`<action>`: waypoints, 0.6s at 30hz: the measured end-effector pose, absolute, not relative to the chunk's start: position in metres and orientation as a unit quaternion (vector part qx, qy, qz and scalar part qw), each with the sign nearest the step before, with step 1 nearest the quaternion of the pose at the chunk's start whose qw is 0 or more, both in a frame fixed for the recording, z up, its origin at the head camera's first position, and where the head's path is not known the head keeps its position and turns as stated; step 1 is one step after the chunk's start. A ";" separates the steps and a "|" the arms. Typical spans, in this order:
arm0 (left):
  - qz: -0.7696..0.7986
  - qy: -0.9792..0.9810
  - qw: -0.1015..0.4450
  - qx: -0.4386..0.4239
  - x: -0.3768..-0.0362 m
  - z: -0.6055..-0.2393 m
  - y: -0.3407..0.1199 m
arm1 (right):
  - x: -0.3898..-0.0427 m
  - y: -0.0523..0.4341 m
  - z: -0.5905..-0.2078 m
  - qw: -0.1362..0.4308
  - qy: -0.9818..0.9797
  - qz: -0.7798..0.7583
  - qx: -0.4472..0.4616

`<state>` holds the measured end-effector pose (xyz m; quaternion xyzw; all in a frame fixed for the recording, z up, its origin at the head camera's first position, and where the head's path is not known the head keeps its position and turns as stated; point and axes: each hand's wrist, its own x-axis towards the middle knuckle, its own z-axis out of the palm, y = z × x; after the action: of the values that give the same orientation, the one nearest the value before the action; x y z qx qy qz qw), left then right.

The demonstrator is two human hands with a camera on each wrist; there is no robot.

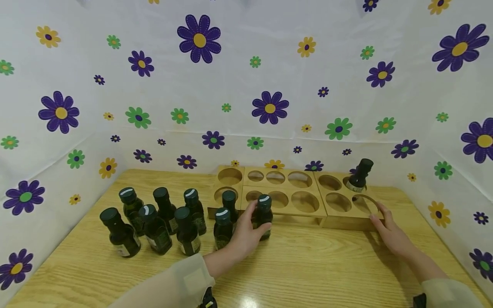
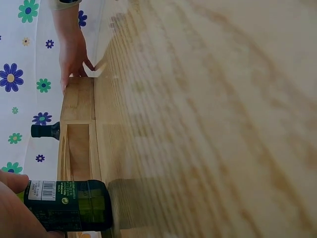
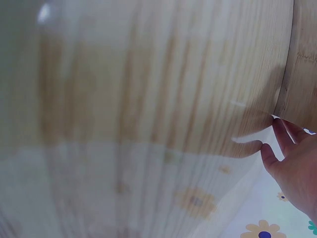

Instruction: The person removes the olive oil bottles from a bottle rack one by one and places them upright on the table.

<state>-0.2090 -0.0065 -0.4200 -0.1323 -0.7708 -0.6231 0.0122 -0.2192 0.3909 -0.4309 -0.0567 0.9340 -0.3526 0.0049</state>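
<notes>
The left hand (image 1: 246, 233) is gripping a dark green glass bottle (image 1: 263, 216) with a black cap, its fingers (image 1: 252, 209) curled round the bottle's body. The bottle is standing upright on the desk (image 1: 300, 265), just in front of the wooden rack (image 1: 292, 196) and near the middle of the desk. In the left wrist view the same bottle (image 2: 74, 204) is showing a white barcode label, with the left hand (image 2: 12, 213) wrapped round it and its base sitting on the wood.

The right hand (image 1: 389, 231) is resting on the front right corner of the rack, its fingers lying fairly straight along the rim of the nearest round hole and holding nothing. The right wrist view is showing those fingers (image 3: 285, 136) touching the rack's wooden edge (image 3: 302, 64).

The rack is lying along the far edge of the desk, with two rows of round holes. One bottle (image 1: 360, 174) is sitting tilted in the hole at the rack's far right. Another bottle (image 1: 230, 204) is standing at the rack's front left, though whether it is sitting in a hole I cannot tell.

A cluster of matching bottles (image 1: 158, 220) is standing upright on the left half of the desk, close together, with one more bottle (image 1: 222, 227) just beside the left wrist. A white cloth with purple, green and yellow flowers (image 1: 269, 107) is hanging behind and beside the desk.
</notes>
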 end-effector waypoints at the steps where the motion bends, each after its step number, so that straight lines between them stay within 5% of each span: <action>1: -0.622 -0.771 0.013 -0.132 -0.209 -0.421 -0.007 | -0.219 0.391 -0.431 0.004 0.934 -0.354 -0.057; 18: -0.602 -0.784 0.051 -0.143 -0.210 -0.416 -0.005 | -0.220 0.390 -0.430 0.005 0.934 -0.352 -0.055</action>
<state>-0.2102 -0.0054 -0.4157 -0.1431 -0.7840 -0.6019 0.0514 -0.2204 0.3896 -0.4301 -0.0548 0.9343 -0.3522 0.0048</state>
